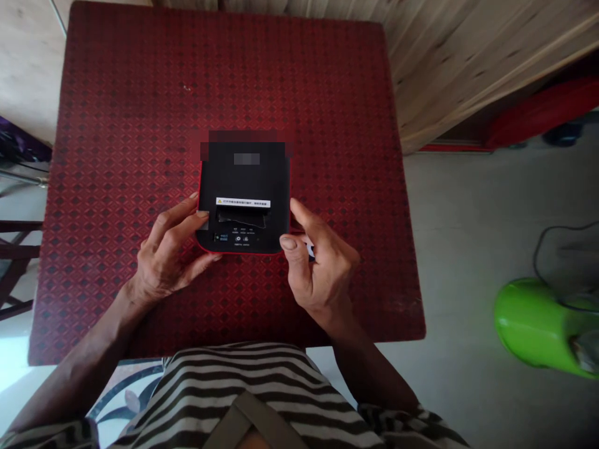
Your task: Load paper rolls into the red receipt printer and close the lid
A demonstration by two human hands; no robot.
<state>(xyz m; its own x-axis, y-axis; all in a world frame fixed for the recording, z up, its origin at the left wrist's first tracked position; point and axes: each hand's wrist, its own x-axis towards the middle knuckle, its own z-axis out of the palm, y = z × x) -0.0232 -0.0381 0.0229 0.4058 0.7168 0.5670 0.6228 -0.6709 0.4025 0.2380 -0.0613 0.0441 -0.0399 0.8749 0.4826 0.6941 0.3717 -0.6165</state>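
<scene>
A black label printer (246, 178) with a red rim sits on the patterned red table, its top face up. A slot crosses its lower half, with a white warning strip (243, 202) above it and small icons below. My left hand (171, 249) grips the left side, fingers along the edge and thumb at the near left corner. My right hand (322, 259) holds the near right corner, with its thumb at the top edge and index finger along the side. A small white and dark item (309, 249) shows between the right fingers; I cannot make out what it is.
The red table (327, 112) extends around the printer on every side. Wooden boards (444, 62) stand beyond its far right edge. On the floor at the right is a green bin (528, 324) with a dark cable near it. Dark chair parts (16, 262) lie left of the table.
</scene>
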